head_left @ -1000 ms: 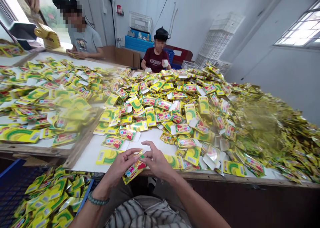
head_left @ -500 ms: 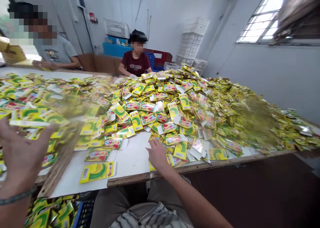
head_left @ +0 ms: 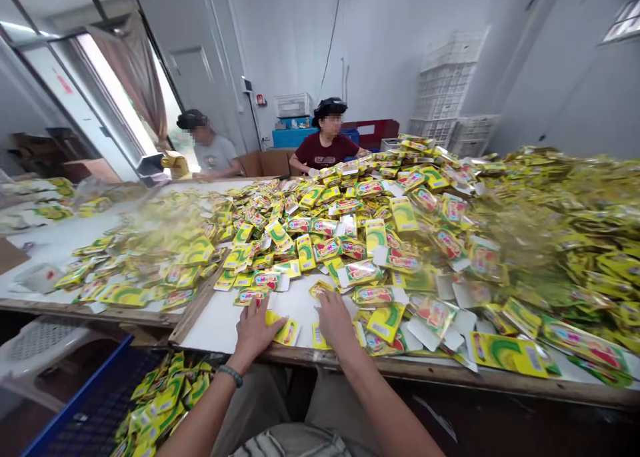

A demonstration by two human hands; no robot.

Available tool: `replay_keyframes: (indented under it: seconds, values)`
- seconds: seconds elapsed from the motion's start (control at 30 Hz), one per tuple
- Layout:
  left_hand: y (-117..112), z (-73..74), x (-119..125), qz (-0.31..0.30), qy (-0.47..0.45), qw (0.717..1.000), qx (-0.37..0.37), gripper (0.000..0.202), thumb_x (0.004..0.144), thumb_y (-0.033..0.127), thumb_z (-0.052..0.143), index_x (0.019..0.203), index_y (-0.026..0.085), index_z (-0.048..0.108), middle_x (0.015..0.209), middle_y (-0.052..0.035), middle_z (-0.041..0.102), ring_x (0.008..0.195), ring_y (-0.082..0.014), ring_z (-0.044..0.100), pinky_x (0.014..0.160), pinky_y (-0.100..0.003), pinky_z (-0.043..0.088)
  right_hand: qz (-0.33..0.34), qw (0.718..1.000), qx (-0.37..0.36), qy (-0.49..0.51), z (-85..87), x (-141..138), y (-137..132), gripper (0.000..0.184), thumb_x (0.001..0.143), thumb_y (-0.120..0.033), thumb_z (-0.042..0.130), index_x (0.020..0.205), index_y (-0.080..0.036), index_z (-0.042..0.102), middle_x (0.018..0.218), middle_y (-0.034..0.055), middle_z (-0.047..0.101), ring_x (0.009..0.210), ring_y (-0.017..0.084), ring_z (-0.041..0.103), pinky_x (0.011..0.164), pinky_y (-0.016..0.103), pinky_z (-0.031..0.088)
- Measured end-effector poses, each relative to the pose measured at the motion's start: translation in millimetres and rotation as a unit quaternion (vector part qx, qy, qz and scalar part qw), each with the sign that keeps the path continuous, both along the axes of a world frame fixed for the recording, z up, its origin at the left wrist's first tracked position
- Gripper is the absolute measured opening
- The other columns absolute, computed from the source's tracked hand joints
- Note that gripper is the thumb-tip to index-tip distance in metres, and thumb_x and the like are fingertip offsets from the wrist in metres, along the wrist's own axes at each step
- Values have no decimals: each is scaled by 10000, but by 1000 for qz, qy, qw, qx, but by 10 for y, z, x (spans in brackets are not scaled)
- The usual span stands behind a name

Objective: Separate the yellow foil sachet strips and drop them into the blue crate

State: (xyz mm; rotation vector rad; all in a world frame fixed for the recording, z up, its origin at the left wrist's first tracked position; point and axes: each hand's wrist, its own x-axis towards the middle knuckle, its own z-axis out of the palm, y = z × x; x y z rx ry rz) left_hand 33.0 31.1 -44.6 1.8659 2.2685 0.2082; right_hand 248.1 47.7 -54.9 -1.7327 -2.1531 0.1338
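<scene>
Near the front edge of the white table [head_left: 213, 323], my left hand [head_left: 257, 333] lies low with its fingers stretched forward and thumb apart. Its thumb touches a yellow carton [head_left: 289, 332] with a green pattern. My right hand [head_left: 337, 320] is beside it, its fingers bent together at a small yellow packet [head_left: 320, 288]. Another yellow carton [head_left: 319, 337] lies partly under that hand. Just beyond both hands begins a large heap of flat yellow cartons [head_left: 327, 227], several with white end flaps standing open.
A wooden strip [head_left: 200, 303] divides the table on the left. Yellow packets [head_left: 565, 223] are heaped at the right. Below left, a blue crate [head_left: 83, 397] holds cartons near a white stool [head_left: 55, 357]. Two co-workers, one in a maroon shirt [head_left: 323, 151], sit across the table.
My left hand has come from the far left to beside my right hand at the table's front. My right hand stays by the heap. The view has turned left.
</scene>
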Motion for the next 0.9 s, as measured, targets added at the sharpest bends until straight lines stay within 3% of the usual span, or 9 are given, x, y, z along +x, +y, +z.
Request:
replay_keyframes:
  seconds: [0.2,0.37,0.53,0.63,0.73,0.9]
  values:
    - [9,-98,56,7,14,997,72,670,869,553,428,1381,121,457,1481,-196,378,1299,-345,427,1001,-436,397,18,999,-2,46,54,11,-40,217,910,-216,530,1101,-157,614,1069,103,642,1011,258,534,856,369,399]
    - [1,-104,42,19,29,995,93,556,900,462,399,1334,132,512,1423,-173,468,1253,-301,483,1017,-405,389,26,997,33,67,46,36,-42,214,920,-272,531,1080,-161,618,1069,109,643,997,255,530,859,394,366]
    - [-27,-56,59,9,35,996,84,713,857,572,393,1387,97,436,1428,-211,436,1285,-349,431,1032,-461,350,37,997,45,57,46,55,-84,201,930,-267,503,1037,-140,616,1071,112,632,991,252,515,834,377,374]
    - [-3,-53,37,-18,33,997,68,814,774,638,449,1412,134,405,1437,-191,424,1306,-382,389,1029,-492,335,48,996,65,43,74,66,-103,213,950,-250,445,998,-129,614,1038,111,629,990,247,506,823,365,387]
    - [21,-26,33,-39,25,998,53,838,740,642,466,1429,172,381,1452,-174,406,1310,-397,375,1022,-498,339,51,995,86,20,99,61,-100,222,954,-233,419,974,-127,612,999,109,627,965,243,504,804,363,398]
    - [-41,62,85,-24,14,998,51,840,713,621,491,1430,198,379,1462,-189,383,1311,-441,348,997,-558,341,19,997,77,-4,113,27,-90,211,930,-281,476,989,-128,609,998,111,624,968,249,509,817,375,413]
